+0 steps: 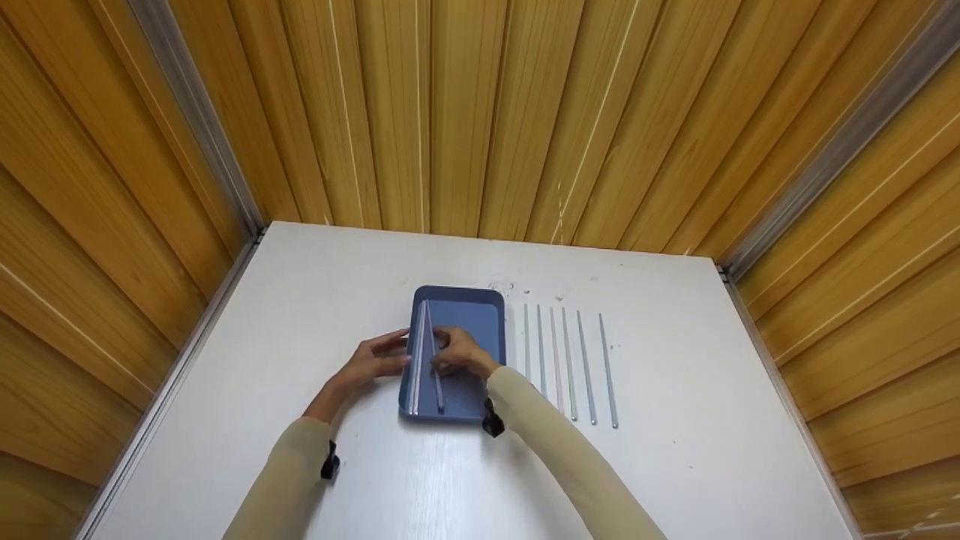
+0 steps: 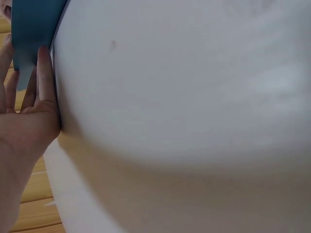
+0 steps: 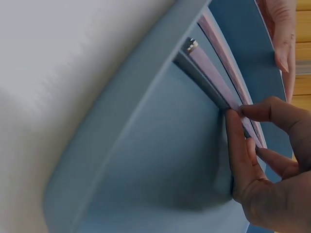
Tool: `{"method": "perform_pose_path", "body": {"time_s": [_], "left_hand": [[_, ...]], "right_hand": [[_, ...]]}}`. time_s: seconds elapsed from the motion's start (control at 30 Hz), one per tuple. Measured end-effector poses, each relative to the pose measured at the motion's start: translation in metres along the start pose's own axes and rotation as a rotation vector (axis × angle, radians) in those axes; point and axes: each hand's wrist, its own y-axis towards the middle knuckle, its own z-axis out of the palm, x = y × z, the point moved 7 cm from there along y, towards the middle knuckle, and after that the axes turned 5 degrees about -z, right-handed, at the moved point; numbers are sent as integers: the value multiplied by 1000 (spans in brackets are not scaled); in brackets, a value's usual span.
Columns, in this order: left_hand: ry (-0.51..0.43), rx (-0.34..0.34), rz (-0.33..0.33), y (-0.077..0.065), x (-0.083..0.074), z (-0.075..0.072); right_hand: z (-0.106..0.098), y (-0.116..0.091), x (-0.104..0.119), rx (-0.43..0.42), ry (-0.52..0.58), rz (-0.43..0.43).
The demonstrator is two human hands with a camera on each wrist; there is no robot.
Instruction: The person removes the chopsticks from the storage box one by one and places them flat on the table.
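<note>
A blue rectangular tray [image 1: 469, 300] lies on the white table. My right hand [image 1: 459, 351] is inside it, pinching a pinkish, slim chopstick [image 1: 440, 397] between thumb and fingers. In the right wrist view, that chopstick [image 3: 208, 68] shows a silvery end and lies low, close to the tray floor. Other pale pink chopsticks [image 1: 418, 375] lie along the tray's left wall, beside the pinched one. My left hand [image 1: 373, 358] touches the outside of that wall with extended fingers; in the left wrist view, its fingers [image 2: 46, 80] rest against the blue side.
To the right of the tray, several pastel chopsticks [image 1: 587, 367] lie in a row on the white table [image 1: 697, 450], roughly parallel. My right forearm covers the lower ends of some. Small specks [image 1: 559, 298] dot the table behind them. Wood-patterned walls [image 1: 465, 112] enclose the table.
</note>
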Motion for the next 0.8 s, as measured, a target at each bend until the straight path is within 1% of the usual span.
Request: {"method": "perform_pose_path", "body": {"time_s": [0.2, 0.3, 0.47, 0.53, 0.67, 0.73, 0.8], "left_hand": [[14, -17, -7, 0, 0, 0], [0, -29, -17, -1, 0, -1], [-9, -31, -28, 0, 0, -1], [2, -38, -34, 0, 0, -1], [13, -51, -47, 0, 1, -2], [14, -46, -41, 0, 2, -2], [8, -40, -36, 0, 1, -1]], "right_hand": [[-6, -2, -3, 47, 150, 78], [-11, -4, -5, 57, 182, 99], [-20, -8, -10, 66, 192, 105], [-24, -10, -10, 69, 193, 100], [-32, -16, -5, 72, 176, 59], [-36, -19, -1, 70, 162, 32], [-41, -22, 2, 67, 161, 23]]}}
